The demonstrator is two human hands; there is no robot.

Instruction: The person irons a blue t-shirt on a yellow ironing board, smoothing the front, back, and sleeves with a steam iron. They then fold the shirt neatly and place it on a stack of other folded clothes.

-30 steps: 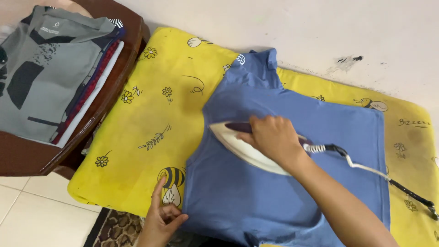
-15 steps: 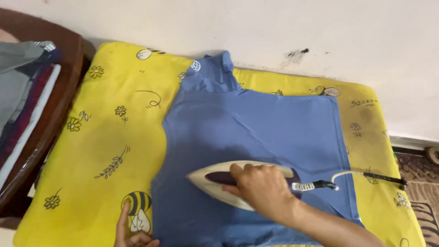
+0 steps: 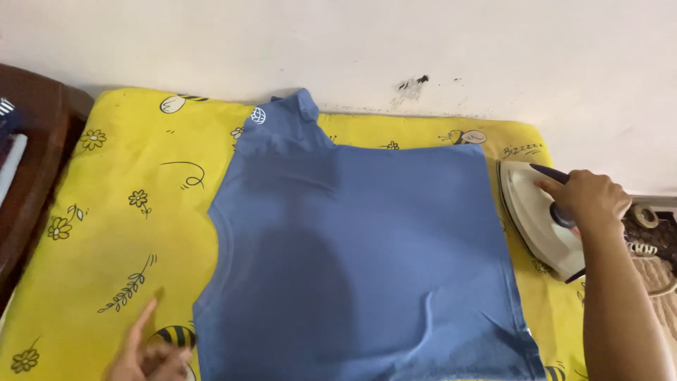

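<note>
Fingers (image 3: pixel 564 189) of right hand (image 3: pixel 589 201) grip smooth cream iron (image 3: pixel 536 219) beside blue shirt (image 3: pixel 360 261)

Two bare hands showing, no sleeves in view

The right hand (image 3: pixel 589 200) and its forearm are showing bare all the way to the frame's lower edge, wearing no sleeve, watch, ring or glove. The left hand (image 3: pixel 144 353) is peeking in at the bottom edge, likewise uncovered, with only its fingers and part of the palm showing.

No packages, signs or screens, small round white logo (image 3: pixel 258 116) on blue shirt (image 3: pixel 360 261) sleeve
</note>
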